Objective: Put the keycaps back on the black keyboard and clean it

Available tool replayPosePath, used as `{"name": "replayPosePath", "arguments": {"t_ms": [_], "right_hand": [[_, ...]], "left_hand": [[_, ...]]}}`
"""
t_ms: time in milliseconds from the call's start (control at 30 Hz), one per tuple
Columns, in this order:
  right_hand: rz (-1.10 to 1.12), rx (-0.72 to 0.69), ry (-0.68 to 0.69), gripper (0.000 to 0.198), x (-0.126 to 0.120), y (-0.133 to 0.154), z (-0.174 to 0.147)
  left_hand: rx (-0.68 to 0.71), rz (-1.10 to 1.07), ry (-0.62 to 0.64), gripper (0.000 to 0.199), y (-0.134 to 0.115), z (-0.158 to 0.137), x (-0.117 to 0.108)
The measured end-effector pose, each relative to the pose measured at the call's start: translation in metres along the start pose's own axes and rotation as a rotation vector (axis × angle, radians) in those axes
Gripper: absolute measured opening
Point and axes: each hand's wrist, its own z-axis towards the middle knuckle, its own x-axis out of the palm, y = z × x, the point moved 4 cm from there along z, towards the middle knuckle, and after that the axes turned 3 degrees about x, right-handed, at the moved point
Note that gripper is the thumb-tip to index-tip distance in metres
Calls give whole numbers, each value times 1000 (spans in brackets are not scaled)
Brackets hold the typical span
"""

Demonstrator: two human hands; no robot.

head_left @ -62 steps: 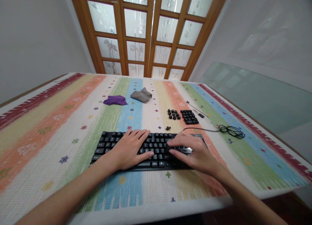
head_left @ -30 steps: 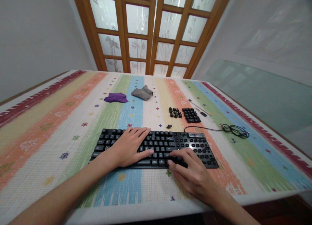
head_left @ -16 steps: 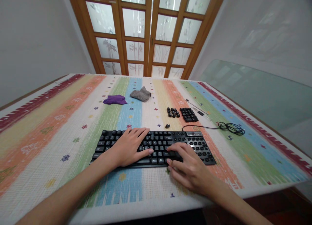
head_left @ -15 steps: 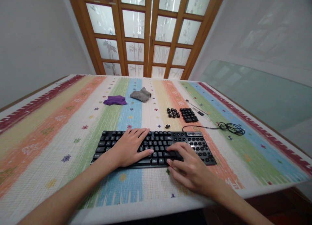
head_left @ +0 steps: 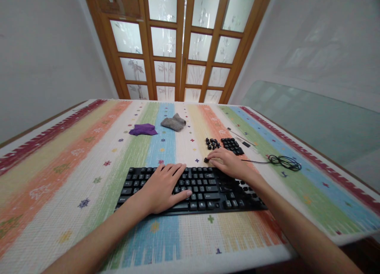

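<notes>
Keyboard: the black keyboard [head_left: 209, 189] lies flat on the striped tablecloth [head_left: 101, 195], near the person; in its right part some bare key sockets are visible.
Left hand: the left hand [head_left: 163, 187] rests palm down on the keyboard; its fingers are extended and only a little spread, with the thumb well apart from them.
Right hand: the right hand [head_left: 227, 163] is above the keyboard's far edge, its thumb and index finger at 1 loose keycap [head_left: 206, 160]; I cannot tell if they pinch it or only touch it.
Other keycaps: behind this hand are a scattered keycap group [head_left: 211, 142] and, just beside, a keycap block [head_left: 233, 145] in neat rows.
Cable: the coiled cable [head_left: 285, 162] lies at the right.
Cloths: 2 pieces, a purple cloth [head_left: 143, 129] and a grey cloth [head_left: 173, 122], lie farther away.
</notes>
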Motion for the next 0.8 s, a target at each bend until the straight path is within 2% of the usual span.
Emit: {"name": "replayPosePath", "arguments": {"t_ms": [300, 433, 600, 800], "right_hand": [[-65, 40, -54, 15, 16, -8, 14], [-30, 16, -107, 8, 9, -3, 12], [103, 12, -188, 4, -16, 17, -12], [253, -27, -123, 11, -31, 53, -63]], "left_hand": [[-15, -5, 9, 72, -3, 1, -3], [-6, 10, 1, 71, -2, 1, -3], [27, 17, -39, 71, 0, 0, -3], [22, 9, -45, 74, 2, 0, 0]]}}
